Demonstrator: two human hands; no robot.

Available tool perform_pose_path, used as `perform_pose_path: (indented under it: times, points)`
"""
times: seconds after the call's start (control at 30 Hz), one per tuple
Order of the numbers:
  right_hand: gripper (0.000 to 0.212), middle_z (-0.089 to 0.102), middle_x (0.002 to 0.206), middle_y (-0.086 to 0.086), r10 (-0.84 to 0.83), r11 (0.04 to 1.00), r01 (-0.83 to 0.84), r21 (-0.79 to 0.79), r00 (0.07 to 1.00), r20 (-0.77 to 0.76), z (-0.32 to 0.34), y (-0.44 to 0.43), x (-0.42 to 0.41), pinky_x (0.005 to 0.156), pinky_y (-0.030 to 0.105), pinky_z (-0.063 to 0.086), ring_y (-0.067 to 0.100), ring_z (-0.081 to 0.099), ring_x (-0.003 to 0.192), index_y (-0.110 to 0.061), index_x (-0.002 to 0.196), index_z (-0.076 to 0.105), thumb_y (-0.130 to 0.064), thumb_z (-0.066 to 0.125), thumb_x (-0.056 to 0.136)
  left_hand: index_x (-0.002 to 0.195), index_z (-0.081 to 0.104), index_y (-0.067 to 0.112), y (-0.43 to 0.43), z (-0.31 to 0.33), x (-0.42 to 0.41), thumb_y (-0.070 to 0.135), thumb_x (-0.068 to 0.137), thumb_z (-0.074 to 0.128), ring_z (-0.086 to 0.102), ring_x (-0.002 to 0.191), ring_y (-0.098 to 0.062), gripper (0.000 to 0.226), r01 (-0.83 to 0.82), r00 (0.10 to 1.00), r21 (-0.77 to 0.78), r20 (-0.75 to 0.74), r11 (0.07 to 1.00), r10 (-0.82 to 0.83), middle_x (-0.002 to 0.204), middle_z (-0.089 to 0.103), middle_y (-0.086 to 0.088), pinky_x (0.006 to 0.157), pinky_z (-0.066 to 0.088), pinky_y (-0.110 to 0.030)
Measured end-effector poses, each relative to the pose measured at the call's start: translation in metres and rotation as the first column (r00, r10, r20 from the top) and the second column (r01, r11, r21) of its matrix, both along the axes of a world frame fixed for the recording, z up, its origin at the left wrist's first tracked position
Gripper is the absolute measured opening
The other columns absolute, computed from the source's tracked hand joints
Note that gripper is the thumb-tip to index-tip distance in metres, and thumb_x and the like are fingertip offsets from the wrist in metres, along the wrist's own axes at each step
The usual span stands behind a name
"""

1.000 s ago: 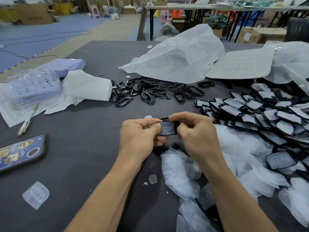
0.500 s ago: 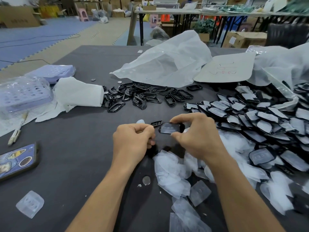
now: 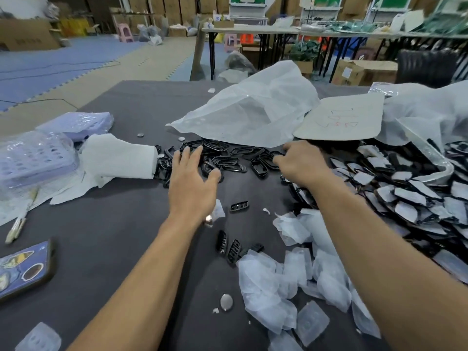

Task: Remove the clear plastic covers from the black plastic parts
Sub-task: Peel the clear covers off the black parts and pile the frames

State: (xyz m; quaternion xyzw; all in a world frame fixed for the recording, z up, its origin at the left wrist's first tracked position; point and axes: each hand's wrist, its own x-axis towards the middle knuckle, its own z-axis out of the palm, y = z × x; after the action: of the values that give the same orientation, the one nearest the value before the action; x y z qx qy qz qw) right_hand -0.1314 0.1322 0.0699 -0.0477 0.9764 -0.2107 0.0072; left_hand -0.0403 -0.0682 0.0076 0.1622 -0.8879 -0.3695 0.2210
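Note:
A heap of bare black plastic parts (image 3: 228,158) lies at the table's middle back. My left hand (image 3: 192,181) hovers over its left side with fingers spread and holds nothing. My right hand (image 3: 301,160) reaches to the heap's right end with fingers curled downward; whether it holds anything is hidden. A big pile of black parts with clear covers (image 3: 405,193) fills the right side. Peeled clear covers (image 3: 291,274) lie heaped between my forearms and to the right. Small black pieces (image 3: 239,206) (image 3: 228,247) lie loose on the table.
A phone (image 3: 22,269) lies at the left edge, with wrapped lavender baskets (image 3: 33,158) and white paper (image 3: 119,160) behind it. A white bag (image 3: 253,115) and a cardboard sheet (image 3: 342,120) lie at the back. A round disc (image 3: 226,301) sits near the front.
Both hands have left the covered part they held together near me and reached forward to the heap of bare black parts. My left hand has opened.

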Motion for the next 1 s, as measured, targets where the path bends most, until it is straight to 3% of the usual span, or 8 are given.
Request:
perform_pose_path:
  times: [0.07, 0.2, 0.3, 0.47, 0.6, 0.8, 0.9, 1.0]
  points:
    - [0.041, 0.060, 0.131, 0.024, -0.006, 0.997, -0.002, 0.078, 0.995, 0.102, -0.014, -0.019, -0.029, 0.099, 0.040, 0.046, 0.041, 0.054, 0.121, -0.002, 0.107, 0.061, -0.040, 0.051, 0.098, 0.163, 0.026, 0.022, -0.016, -0.002, -0.029, 0.046, 0.103, 0.053, 0.000, 0.161, -0.020, 0.070, 0.017, 0.992, -0.106, 0.123, 0.994, -0.004, 0.174, 0.012, -0.003, 0.129, 0.008, -0.039]
    - [0.078, 0.035, 0.154, 0.027, -0.070, 0.989, 0.048, 0.141, 0.986, 0.154, -0.038, -0.031, -0.074, 0.116, 0.047, 0.029, 0.043, 0.033, 0.141, -0.001, 0.145, 0.045, -0.062, 0.042, 0.097, 0.165, 0.016, 0.019, -0.047, -0.007, -0.076, 0.062, 0.103, 0.036, 0.000, 0.161, -0.027, 0.078, -0.039, 0.965, -0.199, 0.246, 0.979, 0.088, 0.174, 0.007, -0.009, 0.129, 0.008, -0.045]
    - [0.088, 0.028, 0.160, 0.024, -0.029, 0.991, 0.011, 0.133, 0.991, 0.130, -0.057, -0.040, -0.082, 0.120, 0.051, 0.022, 0.042, 0.023, 0.148, -0.004, 0.154, 0.033, -0.068, 0.040, 0.096, 0.166, 0.012, 0.021, -0.064, -0.012, -0.098, 0.071, 0.099, 0.028, 0.004, 0.160, -0.030, 0.085, -0.053, 0.928, -0.240, 0.346, 0.969, 0.137, 0.174, 0.009, -0.011, 0.128, 0.009, -0.050]
    - [0.072, 0.027, 0.163, 0.016, 0.163, 0.980, -0.167, 0.103, 0.985, 0.051, -0.069, -0.075, -0.062, 0.123, 0.050, 0.019, 0.038, 0.020, 0.150, -0.012, 0.155, 0.034, -0.057, 0.042, 0.100, 0.161, 0.031, 0.031, -0.060, -0.009, -0.114, 0.075, 0.095, 0.026, 0.024, 0.154, -0.033, 0.079, 0.138, 0.889, -0.341, 0.457, 0.930, 0.036, 0.166, 0.033, -0.013, 0.124, 0.021, -0.049]
    - [0.055, 0.036, 0.162, 0.008, 0.344, 0.939, -0.342, -0.043, 0.937, 0.068, -0.057, -0.091, -0.028, 0.122, 0.040, 0.024, 0.029, 0.028, 0.150, -0.017, 0.155, 0.037, -0.030, 0.045, 0.103, 0.147, 0.053, 0.032, -0.041, -0.005, -0.086, 0.060, 0.097, 0.039, 0.040, 0.143, -0.028, 0.059, 0.266, 0.903, -0.306, 0.412, 0.914, -0.125, 0.148, 0.054, -0.007, 0.114, 0.033, -0.043]
    - [0.048, 0.070, 0.122, -0.004, 0.351, 0.916, -0.337, -0.216, 0.936, 0.028, -0.045, -0.065, 0.028, 0.085, 0.027, 0.044, 0.022, 0.062, 0.114, -0.035, 0.126, 0.064, -0.010, 0.066, 0.085, 0.103, 0.071, 0.046, -0.022, 0.003, -0.014, 0.038, 0.088, 0.064, 0.067, 0.095, -0.013, 0.018, 0.336, 0.908, -0.051, 0.282, 0.940, -0.309, 0.099, 0.073, 0.018, 0.075, 0.046, -0.031]
    - [0.040, 0.075, 0.108, -0.007, 0.264, 0.911, -0.284, -0.299, 0.959, -0.106, -0.039, -0.058, 0.044, 0.094, 0.028, 0.052, 0.016, 0.067, 0.104, -0.033, 0.109, 0.072, -0.007, 0.074, 0.078, 0.099, 0.081, 0.035, -0.015, 0.013, 0.003, 0.024, 0.087, 0.071, 0.066, 0.117, -0.015, 0.019, 0.214, 0.964, -0.005, 0.161, 0.977, -0.211, 0.124, 0.073, 0.012, 0.099, 0.048, -0.028]
    - [0.020, 0.076, 0.081, -0.014, 0.137, 0.848, -0.194, -0.494, 0.979, -0.150, -0.033, -0.051, 0.054, 0.069, 0.008, 0.050, 0.000, 0.068, 0.078, -0.029, 0.082, 0.077, -0.010, 0.081, 0.078, 0.097, 0.084, 0.030, -0.008, 0.024, 0.019, 0.019, 0.087, 0.072, 0.061, 0.127, -0.013, 0.019, 0.077, 0.994, 0.014, 0.075, 0.997, -0.078, 0.134, 0.070, 0.008, 0.108, 0.039, -0.021]
